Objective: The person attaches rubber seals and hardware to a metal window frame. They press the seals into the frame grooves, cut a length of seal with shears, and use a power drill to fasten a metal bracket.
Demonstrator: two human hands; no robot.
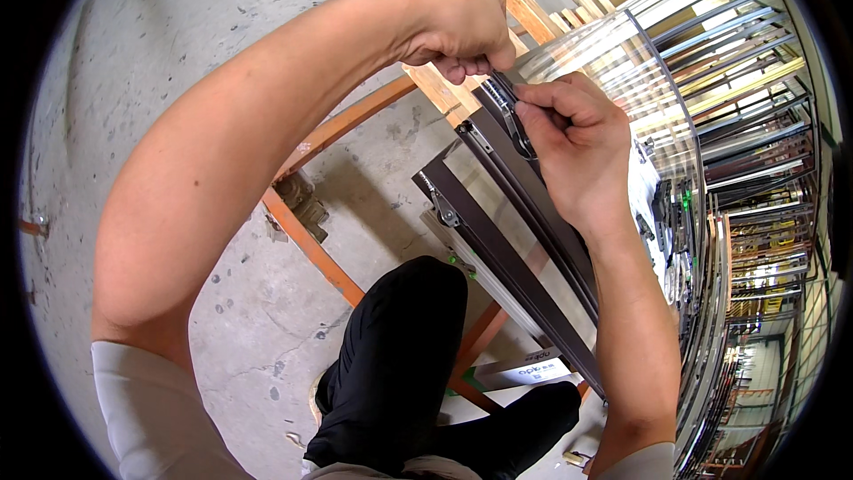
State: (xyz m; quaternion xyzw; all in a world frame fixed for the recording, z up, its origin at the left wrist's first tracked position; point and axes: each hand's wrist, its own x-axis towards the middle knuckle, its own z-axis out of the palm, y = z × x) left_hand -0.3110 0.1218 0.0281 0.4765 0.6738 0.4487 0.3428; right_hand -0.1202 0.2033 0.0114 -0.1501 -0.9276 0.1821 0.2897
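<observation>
Dark brown window-frame profiles lie slanting across the work stand, the farther one (515,153) under my hands and a nearer one (524,298) closer to my knees. A slim metal fitting with a coil spring (502,100) sits at the far end of the farther profile. My right hand (582,129) pinches this fitting between thumb and forefinger. Just beyond, my left hand (466,22) is bent inward with its fingers curled closed at the profile's end; what they grip is hidden. A similar metal spring fitting (444,209) shows on the nearer profile's end.
Orange stand bars (315,249) and wooden slats (442,93) lie beneath the profiles. A clear curved sheet (613,58) rises at the right, beside small black parts (680,213). Racks of long profiles (746,107) line the right side. A labelled box (529,373) is near my knee.
</observation>
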